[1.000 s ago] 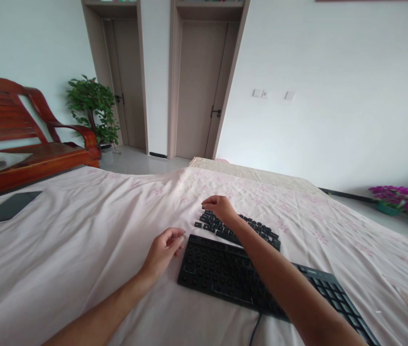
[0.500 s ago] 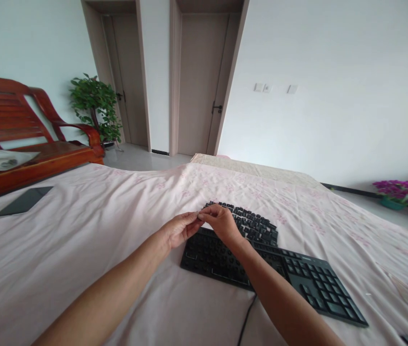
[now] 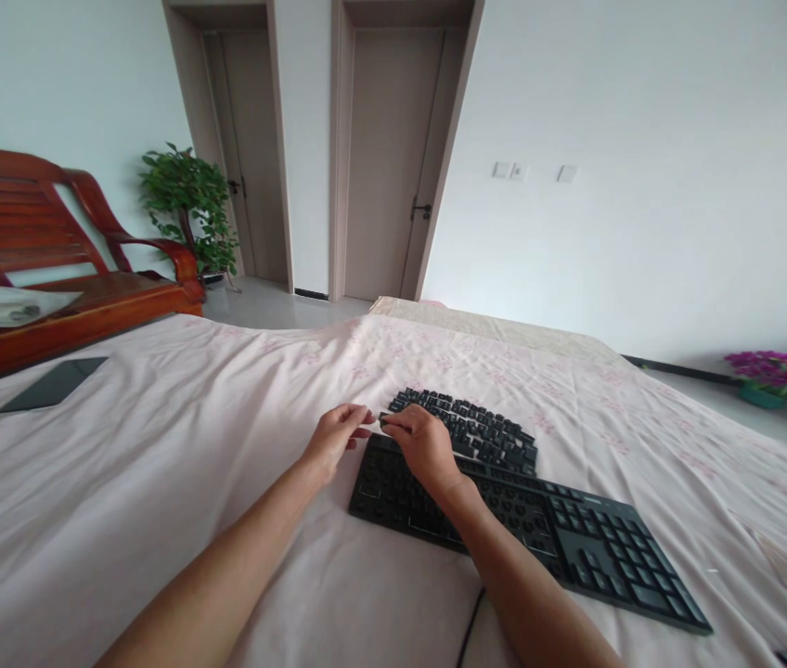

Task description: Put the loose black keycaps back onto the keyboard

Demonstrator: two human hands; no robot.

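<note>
- Head view: a pale pink cloth (image 3: 185, 473), creased and printed with flowers, covers the work surface.
- Right hand (image 3: 425, 452): above the keyboard's far left part, palm down. Thumb and forefinger are pinched on a small dark piece (image 3: 383, 420), which projects toward the left hand.
- Left hand (image 3: 332, 438): just beyond the keyboard's far left corner. Fingers are curved, with a narrow gap showing; whether they hold anything small cannot be told. The fingertips are near the small dark piece.
- Keyboard (image 3: 536, 524): black, lying obliquely on the cloth, toward its right edge. The main field at the left is largely bare of keycaps; the right end carries its keys. The right forearm crosses above the near edge.
- Loose keycaps (image 3: 497, 433): black, grouped in rows just beyond the keyboard's far edge.
- Cable (image 3: 471, 631): runs from the keyboard's near edge toward the viewer.
- Dark flat panel (image 3: 52, 385): on the cloth, near its far left corner.
- Beige cover (image 3: 497, 327): along the far edge of the cloth.
- Wooden bench (image 3: 24, 232): beyond the cloth's left edge, beside a green plant (image 3: 188, 204).
</note>
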